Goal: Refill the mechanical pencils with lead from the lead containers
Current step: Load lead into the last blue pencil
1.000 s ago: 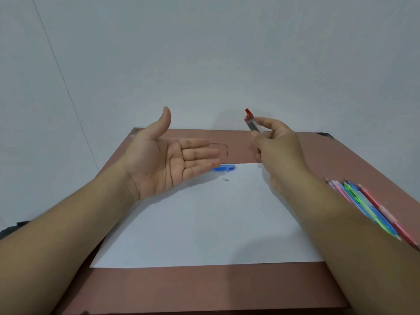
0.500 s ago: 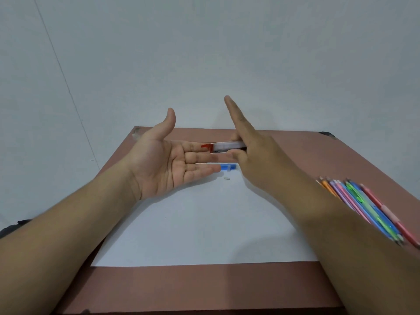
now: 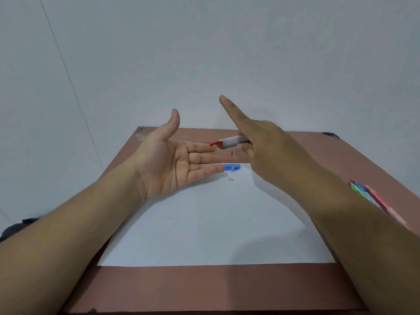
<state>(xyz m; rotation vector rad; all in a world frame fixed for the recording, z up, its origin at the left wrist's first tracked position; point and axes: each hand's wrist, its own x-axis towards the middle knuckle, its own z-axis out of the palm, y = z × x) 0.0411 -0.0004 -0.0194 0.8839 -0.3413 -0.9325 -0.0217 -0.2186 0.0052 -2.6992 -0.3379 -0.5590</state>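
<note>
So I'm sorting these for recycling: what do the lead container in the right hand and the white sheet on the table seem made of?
The lead container looks like clear hard plastic with a glossy red plastic tip; grey contents show through its wall. The white sheet looks like matte paper: thin, flat, without glare, though thin card can't be excluded. It lies on a table with a dull reddish-brown top.

We see soft, even, rather dim light with a cool cast. Faint shadows of both forearms fall on the white paper (image 3: 204, 235). The right hand (image 3: 268, 153) is slightly motion-blurred, and wide-angle distortion bends the desk (image 3: 204, 289) edges.
</note>
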